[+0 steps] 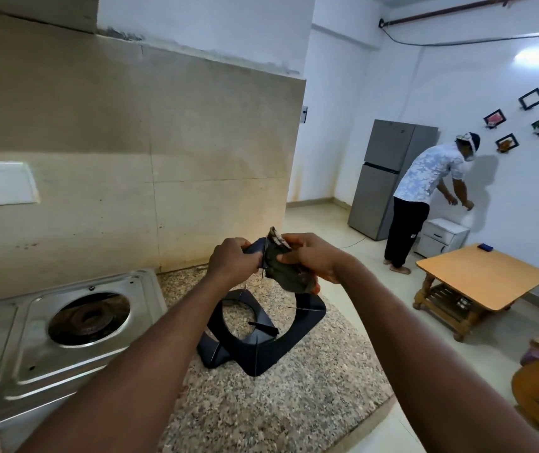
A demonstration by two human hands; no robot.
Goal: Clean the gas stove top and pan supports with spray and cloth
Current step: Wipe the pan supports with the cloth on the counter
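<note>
At mid-frame the left hand [228, 261] is clenched around a raised pan support [255, 251] while the right hand [307, 256] pinches a dark cloth [286, 273] against it, arms outstretched; best rub each prong firmly, above the other supports [261, 335] lying on the counter [261, 403].

The pan support [255, 248] held up between the hands is mostly hidden: the left hand [230, 261] covers one end and the cloth [286, 273] wraps the rest, so only a short dark stretch and a thin prong show. The right hand [310, 258] buries its fingertips in the cloth. The stove top [16, 338] is cut off by the left edge, leaving one burner opening visible. The small dark item on the wooden table [490, 279] is too small to identify.
</note>
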